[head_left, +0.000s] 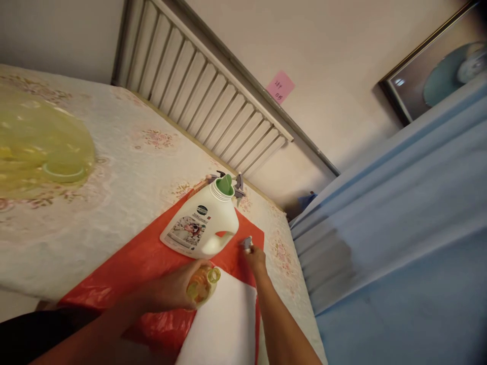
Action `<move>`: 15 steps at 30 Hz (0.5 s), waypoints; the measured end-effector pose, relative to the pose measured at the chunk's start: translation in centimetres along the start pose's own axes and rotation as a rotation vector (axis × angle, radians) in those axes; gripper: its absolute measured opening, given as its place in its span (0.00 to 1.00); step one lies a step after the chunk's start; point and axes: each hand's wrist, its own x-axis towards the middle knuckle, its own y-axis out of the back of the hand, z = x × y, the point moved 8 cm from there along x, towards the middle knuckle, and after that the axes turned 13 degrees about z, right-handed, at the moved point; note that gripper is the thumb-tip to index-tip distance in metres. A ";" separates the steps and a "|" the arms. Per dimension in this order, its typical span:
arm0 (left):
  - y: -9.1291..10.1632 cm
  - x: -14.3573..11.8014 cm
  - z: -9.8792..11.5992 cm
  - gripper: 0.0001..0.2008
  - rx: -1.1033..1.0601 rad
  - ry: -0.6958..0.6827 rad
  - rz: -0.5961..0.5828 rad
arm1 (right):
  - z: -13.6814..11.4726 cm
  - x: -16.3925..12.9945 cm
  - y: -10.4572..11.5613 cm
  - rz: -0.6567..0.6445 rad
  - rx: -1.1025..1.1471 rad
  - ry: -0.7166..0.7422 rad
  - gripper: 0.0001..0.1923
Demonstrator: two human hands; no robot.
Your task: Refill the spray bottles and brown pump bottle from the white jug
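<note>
My left hand [177,286] is wrapped round a small see-through yellowish bottle [200,290], whose uncapped neck tilts up to the right. In the fingers of my right hand [257,259] is a grey and white trigger sprayer head [247,243], held apart from the bottle. Between and beyond both hands stands a large white jug [207,223] with a printed label, a side handle and a green pour spout [224,185] in its uncapped mouth. More grey trigger sprayer heads [239,186] lie behind the jug, partly hidden by it.
A red plastic sheet [129,253] and a white sheet [224,324] lie on the flowered tablecloth [117,203]. At the left sits a big translucent yellow bag [41,142]. A radiator [198,81] runs along the wall behind; a blue curtain [380,243] hangs at the right.
</note>
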 end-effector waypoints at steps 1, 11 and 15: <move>0.0 -0.1 0.1 0.38 0.003 -0.003 -0.002 | -0.2 0.0 1.2 0.028 0.079 -0.015 0.11; 0.2 -1.0 2.5 0.33 0.019 -0.094 -0.030 | -6.9 -6.6 14.3 0.179 1.018 0.031 0.18; 0.4 -1.1 2.6 0.31 0.036 -0.073 -0.011 | -9.3 -9.5 16.8 0.200 1.395 -0.011 0.17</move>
